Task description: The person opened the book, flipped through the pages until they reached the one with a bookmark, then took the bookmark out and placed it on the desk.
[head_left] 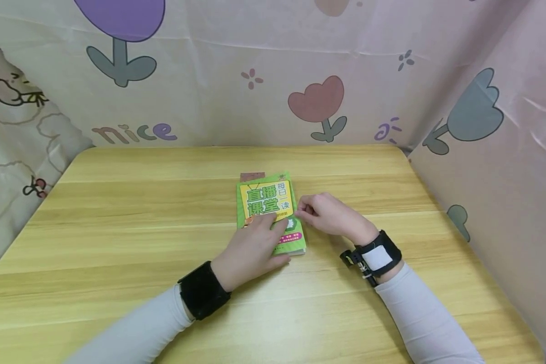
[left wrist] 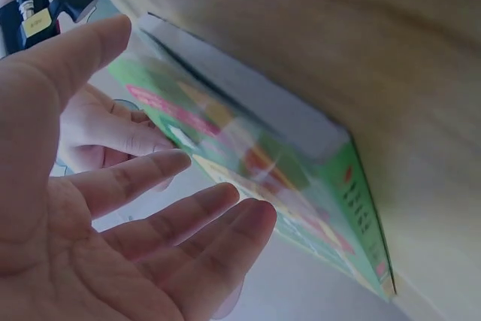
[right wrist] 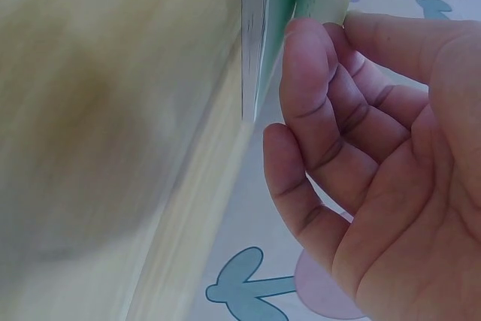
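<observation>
one green-and-yellow paperback book (head_left: 265,198) lies on one yellow wood-grain tabletop (head_left: 141,212); one flat brown piece (head_left: 252,176) juts past its far edge. two hands: left hand (head_left: 254,246), fingers extended over the book; right hand (head_left: 331,214), fingers curled, pinches its right edge.
</observation>
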{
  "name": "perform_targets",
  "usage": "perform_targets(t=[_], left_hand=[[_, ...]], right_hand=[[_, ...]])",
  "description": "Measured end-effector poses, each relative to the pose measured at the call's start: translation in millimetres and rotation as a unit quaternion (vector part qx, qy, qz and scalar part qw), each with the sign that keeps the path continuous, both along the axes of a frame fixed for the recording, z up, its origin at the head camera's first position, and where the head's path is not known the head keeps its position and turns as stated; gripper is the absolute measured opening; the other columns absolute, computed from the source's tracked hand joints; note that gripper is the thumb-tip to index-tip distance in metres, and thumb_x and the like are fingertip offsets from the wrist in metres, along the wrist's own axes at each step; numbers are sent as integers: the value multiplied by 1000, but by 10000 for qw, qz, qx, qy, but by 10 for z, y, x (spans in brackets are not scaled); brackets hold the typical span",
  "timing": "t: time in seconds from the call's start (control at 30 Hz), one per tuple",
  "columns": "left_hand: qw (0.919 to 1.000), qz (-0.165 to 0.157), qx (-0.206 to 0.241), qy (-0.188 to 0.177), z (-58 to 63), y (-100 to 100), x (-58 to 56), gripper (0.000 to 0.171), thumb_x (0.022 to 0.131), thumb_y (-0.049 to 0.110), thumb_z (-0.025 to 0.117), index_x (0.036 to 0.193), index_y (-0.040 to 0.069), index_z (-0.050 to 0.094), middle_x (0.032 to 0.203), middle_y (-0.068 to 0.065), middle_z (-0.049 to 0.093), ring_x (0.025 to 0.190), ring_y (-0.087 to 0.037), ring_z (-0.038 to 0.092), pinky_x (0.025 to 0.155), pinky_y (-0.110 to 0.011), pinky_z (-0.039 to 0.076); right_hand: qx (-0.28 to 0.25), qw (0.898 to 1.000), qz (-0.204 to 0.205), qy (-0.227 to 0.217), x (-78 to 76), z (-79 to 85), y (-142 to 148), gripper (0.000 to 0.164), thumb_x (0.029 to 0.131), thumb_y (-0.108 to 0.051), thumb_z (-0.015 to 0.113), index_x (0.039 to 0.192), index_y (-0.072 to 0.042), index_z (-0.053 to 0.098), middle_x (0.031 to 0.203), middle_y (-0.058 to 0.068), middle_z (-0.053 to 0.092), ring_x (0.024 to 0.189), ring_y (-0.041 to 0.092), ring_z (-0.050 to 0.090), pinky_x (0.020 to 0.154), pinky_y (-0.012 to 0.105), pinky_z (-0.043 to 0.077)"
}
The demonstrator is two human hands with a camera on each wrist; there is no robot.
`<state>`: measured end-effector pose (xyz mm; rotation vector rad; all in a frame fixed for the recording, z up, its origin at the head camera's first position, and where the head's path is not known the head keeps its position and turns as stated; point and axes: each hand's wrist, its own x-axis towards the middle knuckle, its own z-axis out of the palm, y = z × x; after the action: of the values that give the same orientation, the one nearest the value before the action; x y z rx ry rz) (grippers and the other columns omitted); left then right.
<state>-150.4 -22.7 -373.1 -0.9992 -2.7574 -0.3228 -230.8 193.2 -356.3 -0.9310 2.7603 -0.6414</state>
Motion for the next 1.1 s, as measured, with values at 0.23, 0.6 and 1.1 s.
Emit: perform_targets(t=[0.23, 0.6, 1.1], left_hand=[[10000, 21, 4, 55, -35, 41, -15, 67, 79, 52, 71, 126, 8, 55, 116, -13, 53, 101, -25, 52, 79, -42, 50], [9999, 22, -21, -105, -12, 34, -36, 64, 80, 49, 71, 128, 10, 56, 117, -12, 54, 101, -23, 53, 79, -41, 51], [9988, -238, 361, -238, 70, -41, -99, 61, 79, 48, 74, 125, 10, 63, 110, -6, 58, 93, -15, 51, 74, -29, 49]], right_hand=[[-34, 10000, -28, -36, 12, 20, -3, 14, 97, -24, 59, 87, -14, 64, 65, -5, 56, 53, 8, 48, 47, 23, 41], [-72, 10000, -10, -13, 7, 16, -2, 15, 97, -25, 58, 87, -16, 64, 65, -5, 56, 53, 8, 47, 47, 23, 41], [-165, 9998, 35, -105, -6, 31, 18, 15, 99, -24, 54, 90, -16, 63, 66, -2, 57, 52, 9, 46, 46, 23, 38]])
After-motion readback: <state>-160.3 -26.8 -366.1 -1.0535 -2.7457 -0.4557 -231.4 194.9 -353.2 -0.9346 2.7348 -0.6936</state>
